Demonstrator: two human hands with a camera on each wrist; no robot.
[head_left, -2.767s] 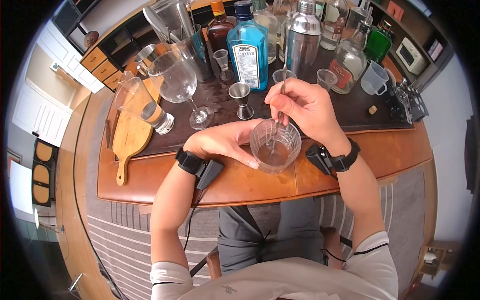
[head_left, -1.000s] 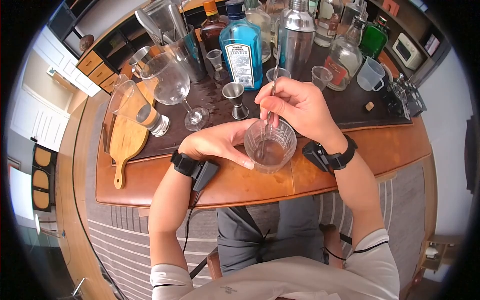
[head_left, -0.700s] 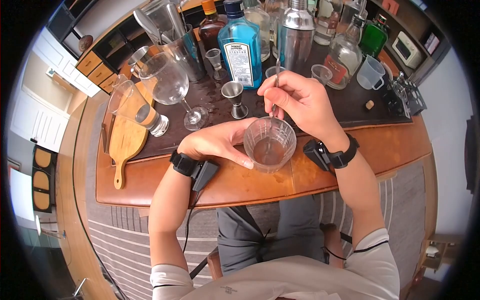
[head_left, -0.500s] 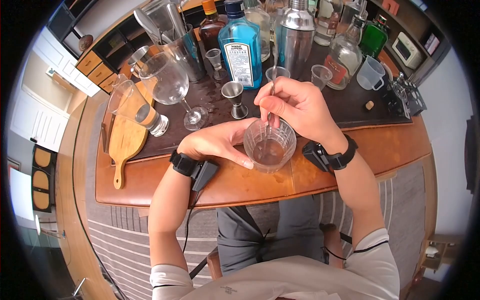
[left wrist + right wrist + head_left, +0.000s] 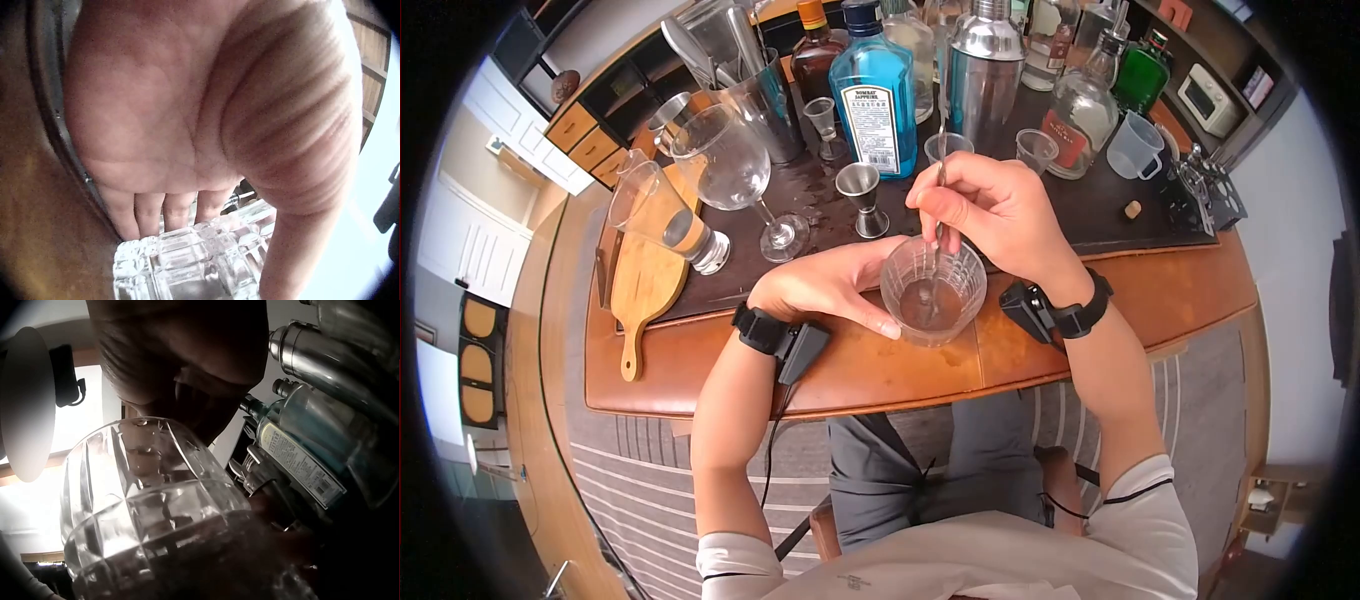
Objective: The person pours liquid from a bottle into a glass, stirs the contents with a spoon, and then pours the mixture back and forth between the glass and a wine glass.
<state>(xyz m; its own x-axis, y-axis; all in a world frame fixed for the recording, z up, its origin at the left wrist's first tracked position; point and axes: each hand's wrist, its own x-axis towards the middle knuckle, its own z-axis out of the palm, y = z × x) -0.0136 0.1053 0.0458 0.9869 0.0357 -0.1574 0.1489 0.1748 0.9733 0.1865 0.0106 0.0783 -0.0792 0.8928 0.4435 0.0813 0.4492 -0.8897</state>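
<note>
A cut-glass tumbler with some liquid stands at the table's front edge. My left hand curls round its left side, thumb in front; in the left wrist view the fingers of the left hand reach behind the faceted glass. My right hand pinches a thin twisted metal spoon, whose lower end is inside the tumbler. The right wrist view has the tumbler below the dark right hand; the spoon cannot be made out there.
Behind the hands stand a steel jigger, a blue bottle, a shaker and small cups. A stemmed glass, a tilted-looking tall glass and a wooden board are at left. At right are a plastic jug and a cork.
The spoon's lower end has shifted about inside the tumbler as my right hand moved slightly. My left hand keeps its hold. The whole head view has drifted slightly, objects sitting further left.
</note>
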